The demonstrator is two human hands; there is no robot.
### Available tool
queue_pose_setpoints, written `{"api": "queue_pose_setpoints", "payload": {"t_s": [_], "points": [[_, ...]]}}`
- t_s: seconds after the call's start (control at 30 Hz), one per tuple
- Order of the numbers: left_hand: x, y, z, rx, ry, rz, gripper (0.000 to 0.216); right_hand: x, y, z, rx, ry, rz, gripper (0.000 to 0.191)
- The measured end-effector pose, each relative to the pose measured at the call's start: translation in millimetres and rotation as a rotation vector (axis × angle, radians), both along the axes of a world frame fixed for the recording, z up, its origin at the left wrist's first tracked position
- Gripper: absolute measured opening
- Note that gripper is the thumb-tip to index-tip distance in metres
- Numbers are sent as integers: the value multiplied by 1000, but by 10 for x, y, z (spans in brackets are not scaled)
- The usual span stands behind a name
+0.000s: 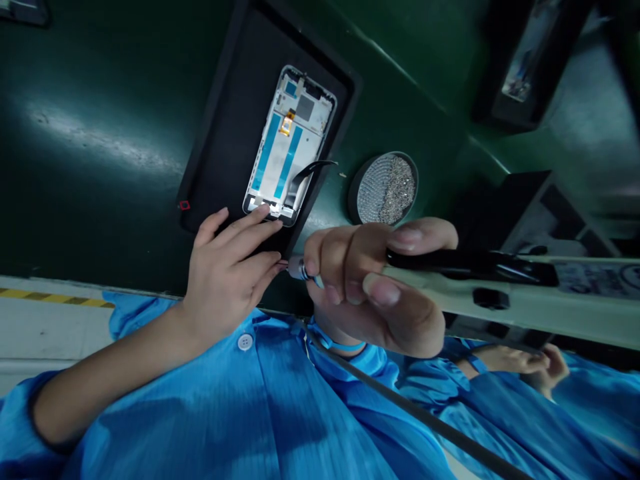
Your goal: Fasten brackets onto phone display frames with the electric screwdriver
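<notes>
My right hand (370, 287) wraps round an electric screwdriver (530, 293) with a pale body and a black lever. Its metal nose (297, 267) points left, toward my other hand. Thumb and a finger of my left hand (225, 280) pinch at the thin bit in front of that nose; the very tip is hidden. The remaining left fingers are spread, reaching the lower end of an opened phone (283, 153). White inside, the phone has blue strips and an orange flex connector. A black curved strip (307, 172) crosses its lower right edge.
Under the phone is a black tray (220, 153). A round dish of small screws (385, 190) stands to its right, on the green bench mat (100, 133). Dark holders (520, 87) line the right side. A cable (400, 400) runs below; a co-worker's hands (530, 363) are at lower right.
</notes>
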State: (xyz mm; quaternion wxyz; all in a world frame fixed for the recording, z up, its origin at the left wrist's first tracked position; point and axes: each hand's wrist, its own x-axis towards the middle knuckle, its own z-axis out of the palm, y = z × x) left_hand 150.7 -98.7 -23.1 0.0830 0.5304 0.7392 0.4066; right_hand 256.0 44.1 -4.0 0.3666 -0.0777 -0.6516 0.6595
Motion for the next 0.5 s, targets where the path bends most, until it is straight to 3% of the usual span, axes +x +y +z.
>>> {"api": "queue_pose_setpoints", "payload": {"t_s": [0.2, 0.5], "points": [[-15, 5, -10, 2, 12, -5, 13, -30, 20, 78, -126, 69, 67, 30], [7, -4, -23, -25, 25, -13, 15, 27, 192, 67, -151, 120, 84, 35]]}}
